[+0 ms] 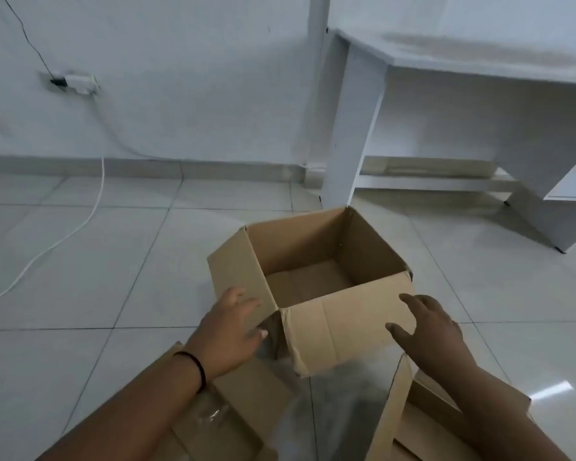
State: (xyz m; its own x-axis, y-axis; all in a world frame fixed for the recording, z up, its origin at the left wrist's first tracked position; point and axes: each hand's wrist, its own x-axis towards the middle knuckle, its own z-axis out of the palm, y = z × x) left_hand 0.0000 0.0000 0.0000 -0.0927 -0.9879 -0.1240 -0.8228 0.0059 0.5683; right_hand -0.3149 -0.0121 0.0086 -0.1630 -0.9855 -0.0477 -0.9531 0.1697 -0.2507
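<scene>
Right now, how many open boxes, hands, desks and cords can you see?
Open box: 1
Hands: 2, left hand, right hand
Desk: 1
Cords: 2, black cord, white cord
Total: 6

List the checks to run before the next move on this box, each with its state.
1. Inside of cardboard box empty: ok, bare bottom shows.
2. Both left flap and near flap folded outward: ok.
3. Contact of left hand with left flap: ok, fingers straight.
4. Contact of right hand with near flap: ok, fingers spread.
5. Box flat on floor: cannot tell.
6. Apart from white cable: ok.
</scene>
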